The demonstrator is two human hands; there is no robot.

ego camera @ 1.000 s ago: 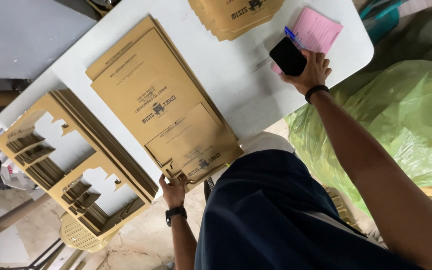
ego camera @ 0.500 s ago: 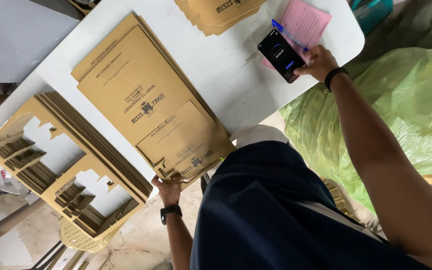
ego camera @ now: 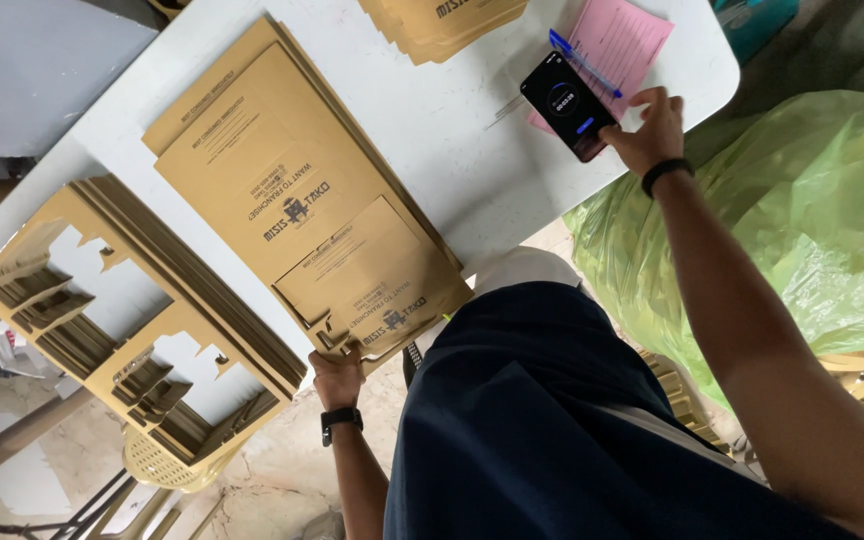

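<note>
Pretty even daylight, no harsh shadows; white table [ego camera: 452, 150] looks a bit washed out; phone screen [ego camera: 564, 100] glows; slight blur overall, edges stretch some

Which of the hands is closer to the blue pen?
Right. The right hand rests at the phone just beside the blue pen; the left hand grips the cardboard stack far away.

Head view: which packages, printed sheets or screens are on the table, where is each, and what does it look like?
Flat carton stack: table centre, tan with dark print; left hand grips its near edge.
Second carton stack: far edge, tan, cut off by the frame.
Die-cut cardboard stack: left end, tan with cut-outs.
Phone: at right hand, black, lit screen.
Pink sheet: far right, blue pen on it.
</note>
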